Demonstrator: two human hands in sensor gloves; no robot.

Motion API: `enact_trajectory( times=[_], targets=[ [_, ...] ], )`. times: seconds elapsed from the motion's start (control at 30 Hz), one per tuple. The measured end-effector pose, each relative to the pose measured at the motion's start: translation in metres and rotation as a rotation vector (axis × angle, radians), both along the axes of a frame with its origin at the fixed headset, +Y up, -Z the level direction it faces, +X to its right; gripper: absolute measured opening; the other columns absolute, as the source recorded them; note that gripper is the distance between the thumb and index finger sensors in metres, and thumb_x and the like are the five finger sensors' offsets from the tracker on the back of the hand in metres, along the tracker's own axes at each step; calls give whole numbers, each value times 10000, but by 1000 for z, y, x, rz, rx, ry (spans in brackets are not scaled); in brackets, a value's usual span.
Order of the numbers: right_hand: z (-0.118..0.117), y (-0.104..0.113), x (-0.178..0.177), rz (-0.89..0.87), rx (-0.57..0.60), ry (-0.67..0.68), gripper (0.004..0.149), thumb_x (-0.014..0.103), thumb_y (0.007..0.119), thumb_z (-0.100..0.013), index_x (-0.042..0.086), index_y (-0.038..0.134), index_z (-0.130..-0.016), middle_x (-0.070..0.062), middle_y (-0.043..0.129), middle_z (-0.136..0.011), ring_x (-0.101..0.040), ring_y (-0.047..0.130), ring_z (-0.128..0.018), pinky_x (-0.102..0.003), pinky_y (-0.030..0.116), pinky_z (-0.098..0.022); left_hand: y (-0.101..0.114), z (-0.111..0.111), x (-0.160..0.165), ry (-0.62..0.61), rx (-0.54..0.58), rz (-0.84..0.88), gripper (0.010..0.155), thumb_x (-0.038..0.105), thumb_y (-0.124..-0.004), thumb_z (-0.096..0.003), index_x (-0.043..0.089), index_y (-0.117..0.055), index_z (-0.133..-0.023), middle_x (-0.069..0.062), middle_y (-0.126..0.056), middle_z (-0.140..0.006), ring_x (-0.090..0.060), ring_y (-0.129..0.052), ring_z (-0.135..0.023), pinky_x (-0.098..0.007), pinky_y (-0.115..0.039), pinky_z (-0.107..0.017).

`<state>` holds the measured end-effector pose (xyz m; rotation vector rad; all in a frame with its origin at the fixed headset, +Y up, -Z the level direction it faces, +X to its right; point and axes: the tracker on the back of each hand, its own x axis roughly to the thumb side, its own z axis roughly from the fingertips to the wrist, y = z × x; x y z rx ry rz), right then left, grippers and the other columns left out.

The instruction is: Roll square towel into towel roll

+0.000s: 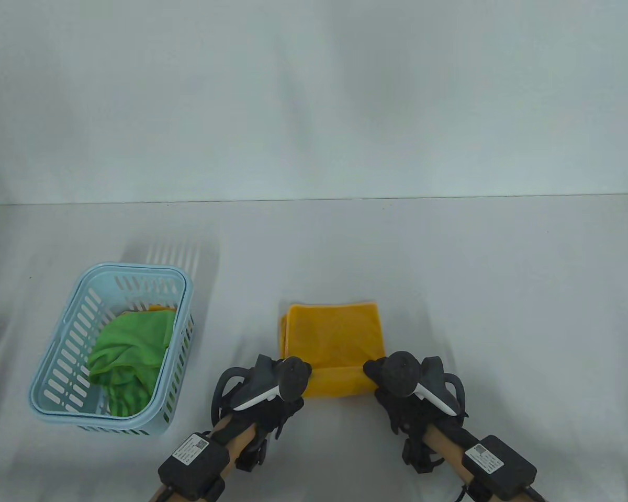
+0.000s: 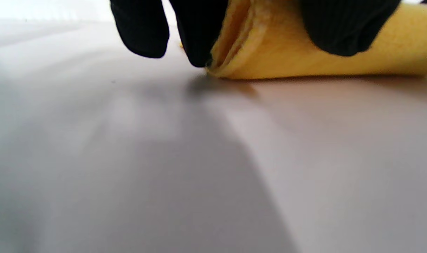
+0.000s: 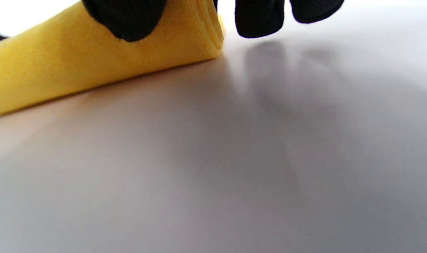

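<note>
Hiding towel [image 1: 335,340] near edge, trackers, fingers [image 2: 343,28] cropped

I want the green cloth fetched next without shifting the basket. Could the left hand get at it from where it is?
Probably yes. The basket is open-topped, the green cloth lies uncovered inside, and bare table separates it from the left hand, which now holds the yellow towel.
</note>
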<state>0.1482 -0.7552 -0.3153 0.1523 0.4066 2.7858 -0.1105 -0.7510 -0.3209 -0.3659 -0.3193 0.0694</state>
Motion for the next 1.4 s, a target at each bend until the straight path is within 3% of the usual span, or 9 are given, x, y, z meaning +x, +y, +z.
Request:
enact_trajectory(
  times=[0.23,0.4,0.73,0.87,1.13,1.4],
  targets=[
    [-3,3,11,-195,-65,-99,586,439,732,-369,395,577,-933,81,732,-967,-300,680,-936,-545,598,-672,6,-6,-14,99,-73,158,698,507,-738,-380,338,-564,-1034,65,-716,-1037,-208,-835,-917,-496,-688,-720],
    [-4,6,13,-226,-58,-134,603,458,739,-358,356,588,-933,47,837,-870,-280,774,-860,-532,646,-641,9,-8,-22,163,-92,222,694,542,-733,-370,301,-634,-1013,54,-855,-944,-205,-954,-803,-488,-744,-675],
    [-3,2,17,-210,-81,-201,607,511,765,-325,303,690,-890,26,987,-578,-239,934,-569,-500,740,-540,4,-9,-24,212,-137,214,660,559,-742,-355,257,-757,-941,82,-1011,-705,-173,-1065,-561,-465,-813,-596],
    [-3,2,19,-186,-61,-241,627,527,761,-320,313,672,-902,27,961,-625,-251,909,-598,-508,719,-555,4,-9,-26,247,-91,176,674,579,-731,-351,264,-744,-948,91,-999,-698,-172,-1050,-556,-465,-804,-600],
    [-7,7,33,-218,-34,-305,633,507,760,-332,314,638,-922,10,884,-796,-289,850,-732,-537,678,-598,10,-10,-36,302,-18,176,715,585,-726,-357,295,-658,-1007,60,-902,-889,-207,-985,-737,-493,-755,-652],
    [4,30,20,-225,79,-188,663,511,768,-326,332,591,-940,15,774,-918,-310,749,-865,-559,622,-647,33,1,-22,173,156,101,760,614,-758,-326,325,-634,-1018,46,-830,-971,-228,-929,-829,-505,-735,-671]
  ],
)
